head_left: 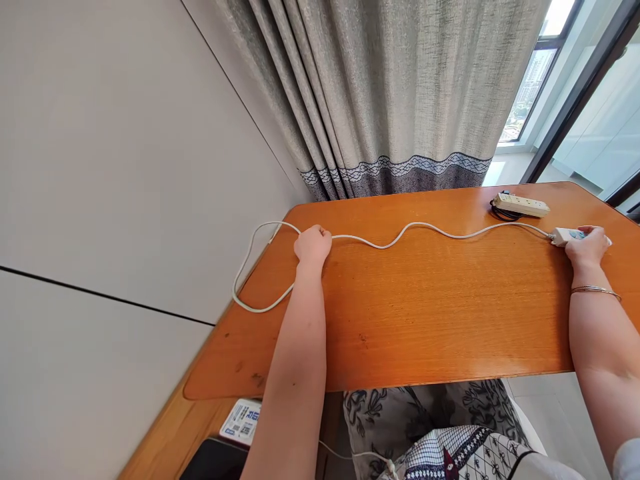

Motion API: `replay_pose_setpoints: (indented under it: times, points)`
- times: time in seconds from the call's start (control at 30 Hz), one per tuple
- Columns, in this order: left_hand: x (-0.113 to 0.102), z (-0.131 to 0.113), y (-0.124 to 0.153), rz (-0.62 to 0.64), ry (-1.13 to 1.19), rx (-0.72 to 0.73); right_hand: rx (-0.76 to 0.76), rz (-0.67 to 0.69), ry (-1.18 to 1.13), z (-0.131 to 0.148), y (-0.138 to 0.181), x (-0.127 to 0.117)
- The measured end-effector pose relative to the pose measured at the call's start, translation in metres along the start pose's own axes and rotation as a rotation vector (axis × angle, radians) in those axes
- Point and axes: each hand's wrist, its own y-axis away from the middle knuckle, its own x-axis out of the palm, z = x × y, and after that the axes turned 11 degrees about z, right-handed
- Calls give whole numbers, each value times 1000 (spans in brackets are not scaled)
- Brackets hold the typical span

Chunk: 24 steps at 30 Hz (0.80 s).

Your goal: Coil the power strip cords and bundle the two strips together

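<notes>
My left hand (313,245) is closed around a white power cord (385,246) near the left end of the wooden table. From that fist the cord runs in loose waves to the right, and a wide loop of it hangs past the table's left edge. At the right end, my right hand (588,244) grips a white power strip (565,235), its fingers wrapped over the top. The cord enters the strip's left end. Just behind it lies a second, cream power strip (523,205) with a black cord (504,213) bundled beside it.
The orange-brown wooden table (440,313) stands against a pale wall panel (125,167). A grey curtain (400,87) hangs behind it. Below the front left edge are a white box (242,421) and a black object (215,460). Another white cable (360,455) hangs near my lap.
</notes>
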Motion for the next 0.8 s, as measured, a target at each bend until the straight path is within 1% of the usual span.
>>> replay_pose_setpoints:
  times: [0.07,0.1,0.17,0.3,0.37,0.43,0.53,0.63,0.73,0.8]
  points:
    - [-1,-2,2,-21,69,18,91,-53,-61,10,5,-4]
    - [-1,-4,3,-30,98,37,88,-70,-80,17,7,-5]
    - [-3,-9,5,-53,158,91,15,-55,-99,34,9,-6]
    - [-5,-21,10,-111,301,196,-214,123,-79,75,0,0]
    - [-5,-27,12,-113,367,242,-283,204,-53,92,-10,5]
    - [-5,-34,15,-95,410,274,-316,263,-26,107,-22,9]
    - [-5,-43,20,-61,441,312,-304,323,16,123,-40,14]
    - [-5,-51,25,-26,441,364,-269,387,64,132,-53,17]
    - [-3,-57,30,33,423,426,-227,463,120,137,-60,20]
    - [-1,-60,34,77,389,476,-201,487,161,139,-61,19]
